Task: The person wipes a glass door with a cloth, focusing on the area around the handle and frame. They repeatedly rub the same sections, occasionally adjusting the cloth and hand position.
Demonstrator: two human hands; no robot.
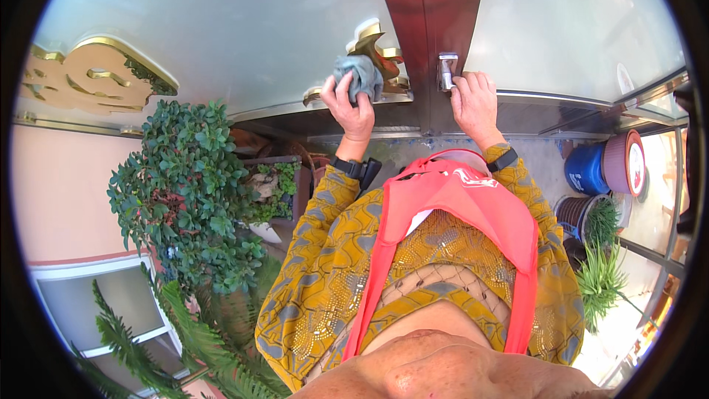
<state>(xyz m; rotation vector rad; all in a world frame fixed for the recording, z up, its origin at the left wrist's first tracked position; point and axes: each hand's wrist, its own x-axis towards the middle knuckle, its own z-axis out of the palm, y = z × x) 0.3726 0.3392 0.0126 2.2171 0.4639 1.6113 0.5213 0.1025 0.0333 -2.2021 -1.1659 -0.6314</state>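
Note:
My left hand (353, 116) grips a crumpled grey-blue cloth (359, 76). The cloth is up against gold raised ornament (382, 58) on a pale, glossy door panel (266, 27) and hides part of it. To the right, a dark red door frame post (435, 5) carries a silver door handle (447, 73). The fingers of my right hand (477, 104) close around the lower end of that handle. Right of the post is a second pale glossy panel (559, 27).
A leafy bush (191, 194) and a planter box (302, 188) stand close on my left, with feathery conifer branches (194, 332) below. A blue bucket (586, 169), a pinkish tub (616, 163) and potted plants (601, 282) stand on my right. Larger gold ornament (83, 80) is at far left.

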